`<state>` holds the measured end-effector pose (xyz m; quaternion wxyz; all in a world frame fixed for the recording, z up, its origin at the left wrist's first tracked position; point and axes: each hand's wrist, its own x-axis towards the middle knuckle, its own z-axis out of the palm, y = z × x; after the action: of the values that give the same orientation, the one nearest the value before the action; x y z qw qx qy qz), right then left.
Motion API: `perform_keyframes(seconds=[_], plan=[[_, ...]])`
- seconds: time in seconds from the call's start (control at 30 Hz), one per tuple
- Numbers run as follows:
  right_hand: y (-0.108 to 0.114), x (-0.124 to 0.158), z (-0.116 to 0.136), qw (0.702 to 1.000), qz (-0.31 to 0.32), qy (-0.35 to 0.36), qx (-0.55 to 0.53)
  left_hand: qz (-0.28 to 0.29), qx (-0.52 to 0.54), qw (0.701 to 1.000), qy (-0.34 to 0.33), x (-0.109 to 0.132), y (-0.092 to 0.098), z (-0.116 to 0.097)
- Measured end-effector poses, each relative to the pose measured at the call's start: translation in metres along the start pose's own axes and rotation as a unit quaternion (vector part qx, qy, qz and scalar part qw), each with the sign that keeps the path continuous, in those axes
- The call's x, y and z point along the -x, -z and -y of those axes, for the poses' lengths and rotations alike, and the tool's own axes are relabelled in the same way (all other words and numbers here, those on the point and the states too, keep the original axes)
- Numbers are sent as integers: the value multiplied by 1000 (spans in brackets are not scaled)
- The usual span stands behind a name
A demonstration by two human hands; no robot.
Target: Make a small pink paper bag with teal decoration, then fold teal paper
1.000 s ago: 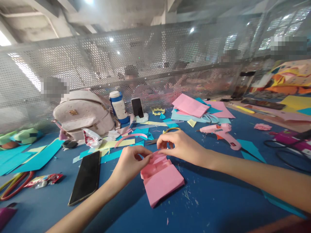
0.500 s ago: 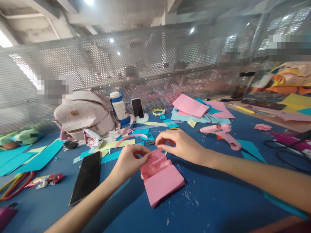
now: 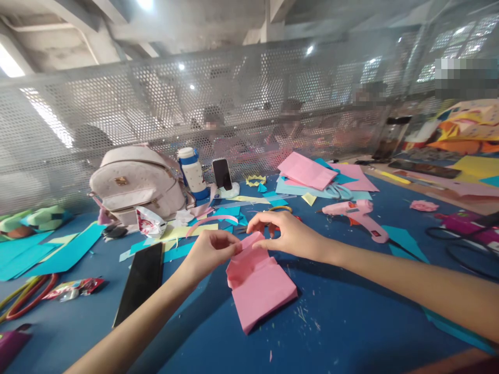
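A piece of pink folded paper lies on the blue table in front of me, its near part a flat packet and its far part a creased, raised flap. My left hand pinches the left side of that flap between thumb and fingers. At the flap's far right edge, my right hand has its thumb on the near side and curled fingers behind, with the paper between them. Scissors with orange handles are partly hidden behind my right hand.
Right of my hands lies a pink glue gun with its cord. A black phone is at the left, a pale backpack and a bottle behind. Pink sheets and coloured scraps lie around. A perforated metal screen stands behind.
My right hand has shifted slightly left and down, bringing its thumb onto the far flap, which now stands a little higher. My left hand keeps its pinch.
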<state>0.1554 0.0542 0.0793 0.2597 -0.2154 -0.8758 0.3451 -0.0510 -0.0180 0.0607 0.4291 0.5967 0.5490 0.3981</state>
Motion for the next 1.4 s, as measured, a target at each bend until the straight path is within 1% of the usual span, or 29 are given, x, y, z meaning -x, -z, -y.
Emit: perform_keyframes(seconds=[0.27, 0.57, 0.63, 0.7, 0.77, 0.8, 0.83, 0.87, 0.97, 1.03, 1.1, 1.13, 1.17, 1.23, 1.3, 1.4], plan=[[-1, -1, -2, 1000, -12, -21, 8, 16, -18, 1000, -11, 0, 1, 1], [0, -1, -1, 999, -26, -19, 28, 7, -85, 995, -46, 0, 3, 0], [0, -1, -2, 999, -28, -14, 39, -10, -121, 991, -59, 1, 2, 0], [0, 0, -2, 998, -35, 5, 50, -50, -175, 979, -88, 3, 1, -1], [0, 1, -1, 997, -47, 35, 55, -103, -239, 955, -144, 6, 0, -1], [0, 2, -1, 996, -55, 51, 55, -126, -278, 934, -183, 8, 0, -1], [0, 2, 0, 994, -63, 64, 56, -147, -322, 907, -227, 9, 1, -1], [-1, 3, 0, 993, -72, 77, 58, -164, -368, 874, -273, 11, 1, -2], [-2, 5, 0, 987, -97, 105, 77, -203, -487, 759, -382, 15, 2, -5], [-3, 5, -1, 987, -98, 101, 79, -222, -533, 696, -426, 17, 2, -6], [-4, 4, -1, 993, -82, 71, 51, -230, -565, 648, -456, 18, 3, -7], [-4, 4, -1, 996, -68, 50, 27, -230, -577, 629, -467, 19, 4, -8], [-5, 3, -2, 998, -51, 31, -3, -228, -587, 615, -474, 20, 4, -7], [-6, 2, -3, 997, -16, 1, -69, -223, -594, 604, -482, 21, 6, -7], [-8, 0, -6, 992, 11, -18, -122, -219, -588, 610, -485, 22, 6, -7], [-11, 0, -9, 984, 42, -33, -170, -220, -558, 633, -489, 23, 6, -7]])
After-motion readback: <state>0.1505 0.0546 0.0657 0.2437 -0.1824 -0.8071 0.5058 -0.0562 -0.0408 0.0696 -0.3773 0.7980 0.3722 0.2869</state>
